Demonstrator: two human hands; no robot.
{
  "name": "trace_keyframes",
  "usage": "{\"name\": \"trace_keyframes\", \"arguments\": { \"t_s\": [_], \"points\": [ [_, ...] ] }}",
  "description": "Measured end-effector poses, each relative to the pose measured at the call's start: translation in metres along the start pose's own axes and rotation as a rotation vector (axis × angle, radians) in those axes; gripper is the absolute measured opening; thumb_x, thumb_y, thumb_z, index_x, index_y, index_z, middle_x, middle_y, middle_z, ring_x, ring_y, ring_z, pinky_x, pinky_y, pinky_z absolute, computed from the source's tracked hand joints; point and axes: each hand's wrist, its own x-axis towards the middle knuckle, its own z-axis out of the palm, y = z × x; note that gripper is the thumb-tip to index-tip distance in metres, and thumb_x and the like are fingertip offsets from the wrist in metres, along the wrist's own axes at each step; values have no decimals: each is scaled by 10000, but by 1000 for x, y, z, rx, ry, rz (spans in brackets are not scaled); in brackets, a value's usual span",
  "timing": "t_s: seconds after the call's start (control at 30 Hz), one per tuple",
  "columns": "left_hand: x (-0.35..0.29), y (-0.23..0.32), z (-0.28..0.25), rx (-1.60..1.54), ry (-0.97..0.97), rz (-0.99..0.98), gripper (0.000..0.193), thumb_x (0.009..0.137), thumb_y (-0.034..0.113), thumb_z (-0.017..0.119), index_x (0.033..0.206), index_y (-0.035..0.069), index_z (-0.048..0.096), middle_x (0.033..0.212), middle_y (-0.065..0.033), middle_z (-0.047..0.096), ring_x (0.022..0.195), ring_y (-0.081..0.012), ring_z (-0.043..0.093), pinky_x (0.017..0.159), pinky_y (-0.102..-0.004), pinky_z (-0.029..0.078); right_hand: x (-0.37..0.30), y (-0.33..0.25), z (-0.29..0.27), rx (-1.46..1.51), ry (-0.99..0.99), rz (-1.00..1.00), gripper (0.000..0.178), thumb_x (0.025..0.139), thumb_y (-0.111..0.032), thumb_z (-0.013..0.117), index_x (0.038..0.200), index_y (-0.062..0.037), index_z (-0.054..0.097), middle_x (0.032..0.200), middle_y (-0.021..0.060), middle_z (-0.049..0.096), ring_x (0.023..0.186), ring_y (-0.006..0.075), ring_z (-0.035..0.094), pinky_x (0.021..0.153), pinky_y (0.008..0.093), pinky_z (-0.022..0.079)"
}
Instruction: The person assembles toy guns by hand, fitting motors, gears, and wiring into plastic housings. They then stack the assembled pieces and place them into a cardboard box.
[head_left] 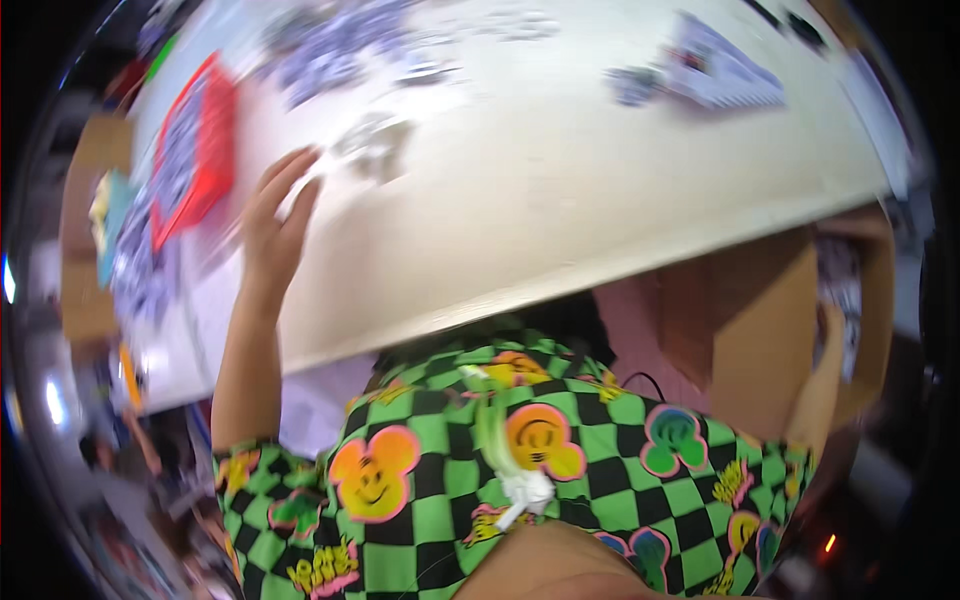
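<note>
My left hand (275, 215) is over the left part of the white table (530, 200), thumb and fingertips apart. Just beyond its fingertips lies a small cluster of whitish pieces (375, 143), blurred, and I cannot tell whether they touch the hand. My right arm reaches down at the right to an open cardboard box (765, 320). Of my right hand (830, 318) only a part shows at the box's opening, and its fingers are hidden. Pale printed things (840, 265) lie inside that box.
A red basket (215, 150) with lilac pieces stands at the table's left. Lilac pieces (335, 50) are heaped at the far side. A lilac-white packet (720, 70) lies at the far right beside a small grey-lilac bunch (633, 85). Another cardboard box (95, 240) is at the far left.
</note>
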Motion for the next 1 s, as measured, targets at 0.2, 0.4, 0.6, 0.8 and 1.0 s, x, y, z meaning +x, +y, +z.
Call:
{"name": "trace_keyframes", "arguments": {
  "t_s": [0.2,0.4,0.6,0.8,1.0],
  "points": [
    [57,41,10,15,-37,-29,400,787,155,607,1166,72,510,1159,-92,514,1032,-200,488,863,-308,380,14,-133,161,-17,161,-75,415,783,-248,529,1092,28,506,1064,187,557,1007,268,528,866,336,400],
    [37,30,20,170,68,-12,510,726,206,668,1173,46,480,1168,-140,491,1073,-269,463,891,-354,377,-240,-264,286,-67,343,12,401,791,-240,530,1087,29,508,1065,174,558,1004,252,528,867,328,398],
    [38,14,25,194,20,147,212,730,114,620,916,12,608,893,-133,604,807,-295,572,721,-357,457,-348,-132,286,-19,746,203,386,798,-232,531,1083,29,510,1065,162,559,1001,235,528,868,319,397],
    [78,69,26,-375,-39,-116,182,780,67,612,944,-8,593,841,-93,619,739,-135,588,664,-245,465,-342,-87,238,246,1043,130,353,825,-205,529,1089,28,509,1079,131,553,1003,204,517,872,303,392],
    [92,169,69,-616,-261,386,160,713,20,670,843,22,577,779,-61,533,645,-116,543,555,-225,458,-447,-504,226,639,585,-1011,594,750,-240,651,1245,-19,408,1193,74,462,811,126,489,706,250,425]
  ]
}}
